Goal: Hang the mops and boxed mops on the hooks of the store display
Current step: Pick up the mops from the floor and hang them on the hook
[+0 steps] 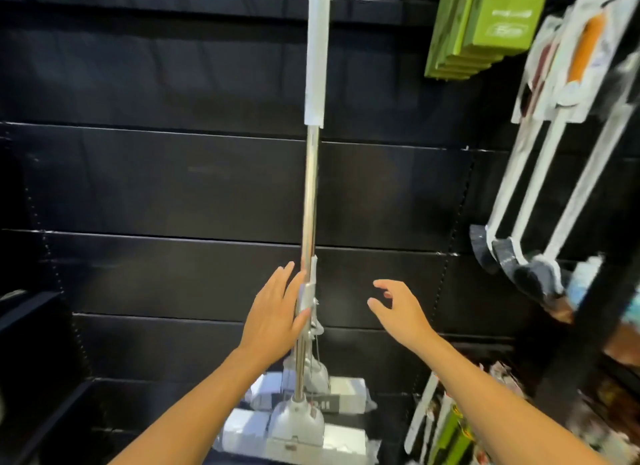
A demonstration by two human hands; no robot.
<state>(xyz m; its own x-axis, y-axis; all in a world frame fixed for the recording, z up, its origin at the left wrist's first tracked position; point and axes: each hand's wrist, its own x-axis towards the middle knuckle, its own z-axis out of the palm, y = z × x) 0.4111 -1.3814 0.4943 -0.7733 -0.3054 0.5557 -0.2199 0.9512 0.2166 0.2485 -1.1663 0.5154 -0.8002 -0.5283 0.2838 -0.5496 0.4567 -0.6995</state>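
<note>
Mop [310,194] hangs upright against the display [173,187], left hand [273,312] resting flat against it low down, right hand [398,308] loose and empty just beside; hanging seems nearly done, next calling for a gentle release.

Long-handled brushes [503,255] hang at right — packaged goods [453,433] below.
</note>
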